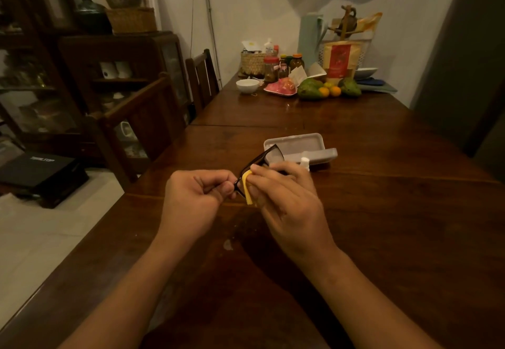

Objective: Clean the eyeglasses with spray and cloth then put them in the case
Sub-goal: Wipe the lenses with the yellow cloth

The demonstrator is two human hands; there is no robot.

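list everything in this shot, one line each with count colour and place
eyeglasses: one, black frame, held above the table between both hands
cloth: one, yellow, folded over the near lens
case: one, pale grey, open, on the table behind the hands
spray bottle: one, white, mostly hidden behind the right hand
table: one, dark brown wood
bowl: one, white, far end of the table
green fruits: two, far end
small orange fruits: about three, between the green ones
basket: one, tan woven, far end by the wall
chairs: two, dark wood, along the table's left side
left hand: pinches the frame
right hand: pinches the cloth on the lens
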